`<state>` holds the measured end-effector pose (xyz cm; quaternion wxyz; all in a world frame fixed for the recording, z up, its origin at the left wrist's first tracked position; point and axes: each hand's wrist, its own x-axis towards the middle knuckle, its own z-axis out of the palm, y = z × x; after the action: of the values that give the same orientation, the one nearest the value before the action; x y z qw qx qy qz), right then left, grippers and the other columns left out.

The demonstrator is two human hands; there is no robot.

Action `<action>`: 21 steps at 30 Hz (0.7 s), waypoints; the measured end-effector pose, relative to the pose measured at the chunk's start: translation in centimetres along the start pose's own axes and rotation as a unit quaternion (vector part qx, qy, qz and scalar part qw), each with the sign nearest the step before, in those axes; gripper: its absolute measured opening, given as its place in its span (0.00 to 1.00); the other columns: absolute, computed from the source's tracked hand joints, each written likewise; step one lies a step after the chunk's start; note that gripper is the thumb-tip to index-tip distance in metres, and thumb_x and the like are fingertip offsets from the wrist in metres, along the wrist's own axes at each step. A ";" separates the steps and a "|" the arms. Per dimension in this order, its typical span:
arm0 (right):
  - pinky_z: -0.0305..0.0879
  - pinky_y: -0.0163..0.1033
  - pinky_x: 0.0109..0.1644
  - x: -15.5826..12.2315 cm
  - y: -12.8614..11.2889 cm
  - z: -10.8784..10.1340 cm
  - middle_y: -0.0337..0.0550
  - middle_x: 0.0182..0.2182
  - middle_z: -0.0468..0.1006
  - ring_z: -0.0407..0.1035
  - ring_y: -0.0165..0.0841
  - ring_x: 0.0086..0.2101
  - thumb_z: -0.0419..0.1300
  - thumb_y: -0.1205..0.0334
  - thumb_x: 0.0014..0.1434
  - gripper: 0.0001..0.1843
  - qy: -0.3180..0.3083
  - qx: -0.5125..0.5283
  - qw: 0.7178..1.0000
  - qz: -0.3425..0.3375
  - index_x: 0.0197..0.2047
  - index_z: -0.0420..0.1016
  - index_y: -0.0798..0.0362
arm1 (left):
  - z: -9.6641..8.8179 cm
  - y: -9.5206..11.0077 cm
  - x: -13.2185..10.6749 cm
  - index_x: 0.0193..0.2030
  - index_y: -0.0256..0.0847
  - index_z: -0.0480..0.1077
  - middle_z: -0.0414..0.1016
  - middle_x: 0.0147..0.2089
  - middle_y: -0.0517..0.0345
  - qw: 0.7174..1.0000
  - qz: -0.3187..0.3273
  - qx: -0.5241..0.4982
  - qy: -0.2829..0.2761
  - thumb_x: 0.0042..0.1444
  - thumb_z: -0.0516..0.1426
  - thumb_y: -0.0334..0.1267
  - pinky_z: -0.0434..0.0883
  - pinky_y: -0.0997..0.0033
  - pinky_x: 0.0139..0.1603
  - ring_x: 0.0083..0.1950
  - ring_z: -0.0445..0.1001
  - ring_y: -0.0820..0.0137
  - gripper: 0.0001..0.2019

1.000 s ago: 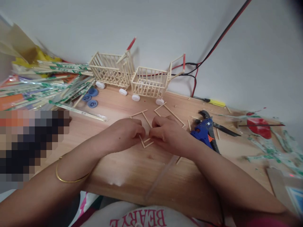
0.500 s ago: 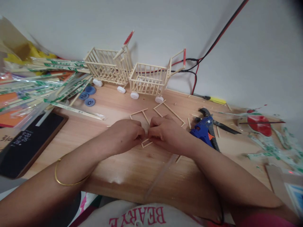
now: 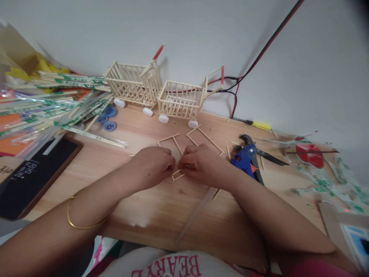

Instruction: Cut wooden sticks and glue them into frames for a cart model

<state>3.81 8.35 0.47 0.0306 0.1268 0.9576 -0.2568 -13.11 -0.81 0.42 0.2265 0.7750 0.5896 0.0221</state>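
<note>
Close together over the middle of the table, my left hand (image 3: 155, 164) and my right hand (image 3: 201, 163) both have their fingers closed. A corner of a small frame of thin wooden sticks (image 3: 178, 177) sticks out from under my right fingers, which pinch it. What the left fingertips hold, if anything, is hidden behind the hand. Just beyond them lie two more stick pieces: an open stick frame (image 3: 168, 137) on the left and a larger stick frame (image 3: 211, 141) on the right, each partly covered by a hand.
Two stick-built carts, the left cart (image 3: 131, 82) and the right cart (image 3: 181, 100), stand against the wall. Blue bottle caps (image 3: 109, 125) and wrapped chopsticks (image 3: 72, 102) lie left, near a black tablet (image 3: 37, 179). A blue glue gun (image 3: 245, 159), cutters (image 3: 272, 156) and torn wrappers (image 3: 331, 177) are right.
The view has shifted slightly. Both hands remain nearly in place, with only small finger movement around the stick frame.
</note>
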 end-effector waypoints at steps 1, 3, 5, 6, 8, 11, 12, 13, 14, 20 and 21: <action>0.53 0.35 0.39 -0.1 0.0 0.0 0.41 0.31 0.73 0.66 0.30 0.33 0.58 0.68 0.55 0.07 0.000 0.002 1.000 0.000 0.36 0.77 0.52 | 0.0 0.0 0.0 0.33 0.42 0.76 0.75 0.33 0.56 1.000 0.001 0.000 0.000 0.53 0.52 0.33 0.64 0.72 0.35 0.36 0.72 0.68 0.10; 0.53 0.35 0.39 -0.2 0.1 0.0 0.41 0.31 0.73 0.66 0.30 0.34 0.58 0.68 0.53 0.08 0.006 0.002 1.000 0.004 0.38 0.76 0.53 | 0.0 0.0 0.0 0.33 0.42 0.76 0.75 0.33 0.56 1.000 0.003 0.002 0.001 0.53 0.52 0.34 0.64 0.72 0.35 0.36 0.72 0.68 0.10; 0.53 0.35 0.39 -0.2 0.1 0.0 0.41 0.32 0.74 0.66 0.31 0.34 0.59 0.69 0.52 0.09 0.016 -0.004 1.000 0.013 0.38 0.75 0.53 | 0.0 0.0 0.0 0.33 0.42 0.76 0.74 0.33 0.56 1.000 0.001 0.006 0.001 0.54 0.52 0.34 0.64 0.71 0.35 0.36 0.72 0.68 0.11; 0.53 0.35 0.40 -0.2 0.1 0.0 0.41 0.31 0.74 0.66 0.31 0.34 0.59 0.69 0.52 0.08 0.018 -0.010 1.000 0.017 0.37 0.74 0.54 | 0.0 0.0 0.0 0.32 0.42 0.76 0.74 0.33 0.55 1.000 0.001 0.009 0.001 0.54 0.51 0.34 0.64 0.71 0.34 0.36 0.72 0.68 0.11; 0.53 0.35 0.39 -0.2 0.1 -0.1 0.41 0.30 0.73 0.66 0.30 0.34 0.57 0.68 0.54 0.06 0.015 -0.022 0.999 0.021 0.35 0.74 0.54 | 0.0 0.0 0.1 0.32 0.41 0.76 0.74 0.33 0.55 1.000 0.001 0.011 0.002 0.54 0.51 0.34 0.64 0.71 0.34 0.36 0.72 0.67 0.11; 0.52 0.35 0.38 -0.1 0.1 -0.1 0.41 0.29 0.73 0.66 0.30 0.33 0.56 0.68 0.56 0.06 0.009 -0.037 0.999 0.018 0.34 0.75 0.53 | 0.1 -0.1 0.1 0.31 0.41 0.75 0.74 0.33 0.55 1.000 0.003 0.010 0.006 0.54 0.52 0.33 0.64 0.70 0.35 0.36 0.72 0.67 0.10; 0.52 0.35 0.38 0.0 0.1 -0.1 0.41 0.30 0.73 0.66 0.30 0.33 0.56 0.68 0.56 0.07 0.007 -0.039 0.999 0.014 0.34 0.75 0.53 | 0.1 -0.1 0.1 0.31 0.41 0.75 0.74 0.33 0.55 1.000 0.003 0.009 0.007 0.53 0.52 0.33 0.64 0.70 0.35 0.36 0.72 0.67 0.10; 0.52 0.35 0.38 0.0 0.1 -0.1 0.42 0.30 0.73 0.66 0.30 0.33 0.56 0.68 0.55 0.07 0.006 -0.038 0.999 0.012 0.34 0.75 0.53 | 0.1 -0.1 0.0 0.31 0.41 0.75 0.74 0.33 0.55 1.000 0.003 0.008 0.007 0.53 0.52 0.33 0.64 0.70 0.35 0.37 0.72 0.67 0.10; 0.52 0.35 0.37 0.1 0.1 -0.1 0.42 0.30 0.73 0.66 0.30 0.33 0.56 0.68 0.55 0.07 0.005 -0.035 0.999 0.009 0.34 0.75 0.54 | 0.1 -0.1 0.0 0.32 0.41 0.75 0.74 0.33 0.55 1.000 0.001 0.007 0.005 0.53 0.52 0.33 0.64 0.70 0.35 0.37 0.72 0.67 0.09; 0.53 0.35 0.36 0.2 0.4 0.0 0.42 0.28 0.74 0.66 0.30 0.31 0.56 0.67 0.55 0.07 -0.003 -0.020 1.000 0.023 0.33 0.76 0.54 | 0.0 0.0 0.0 0.32 0.42 0.75 0.74 0.33 0.55 1.000 -0.002 0.014 -0.002 0.53 0.52 0.32 0.64 0.70 0.36 0.37 0.72 0.67 0.10; 0.53 0.35 0.36 0.2 0.4 0.0 0.42 0.28 0.74 0.66 0.30 0.31 0.56 0.67 0.55 0.07 -0.004 -0.019 1.000 0.022 0.33 0.76 0.54 | 0.0 -0.1 0.0 0.32 0.42 0.75 0.74 0.33 0.56 1.000 -0.001 0.013 -0.001 0.53 0.52 0.32 0.64 0.70 0.36 0.37 0.72 0.67 0.10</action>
<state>3.70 8.73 0.20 0.0426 0.1464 0.9591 -0.2386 -13.16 -0.78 0.40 0.2176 0.7771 0.5905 0.0133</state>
